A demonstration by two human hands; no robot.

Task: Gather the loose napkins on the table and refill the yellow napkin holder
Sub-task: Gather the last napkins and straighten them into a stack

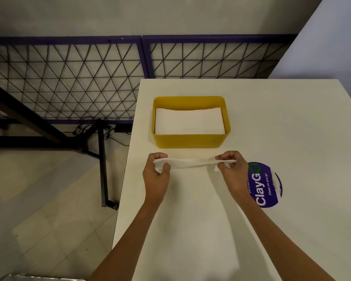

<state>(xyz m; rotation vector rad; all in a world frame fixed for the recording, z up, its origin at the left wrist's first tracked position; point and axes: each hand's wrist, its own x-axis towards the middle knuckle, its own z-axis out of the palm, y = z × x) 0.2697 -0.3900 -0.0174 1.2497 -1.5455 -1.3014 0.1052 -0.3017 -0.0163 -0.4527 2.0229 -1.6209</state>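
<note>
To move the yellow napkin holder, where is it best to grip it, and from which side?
Likely the two short end walls of the yellow napkin holder, one hand from each side, fingers outside: the napkin stack fills the inside, leaving little room.

The light is soft and rather dim, falling from above. My worktop (292, 128) is the brightest surface, with no glare, and the white napkin (193, 162) barely stands out against it. Faint, blurred shadows lie under my forearms (257, 224) and at the near foot of the yellow napkin holder (190, 140). The railing (69, 78) bows toward the frame edges, and everything looks slightly soft.
</note>
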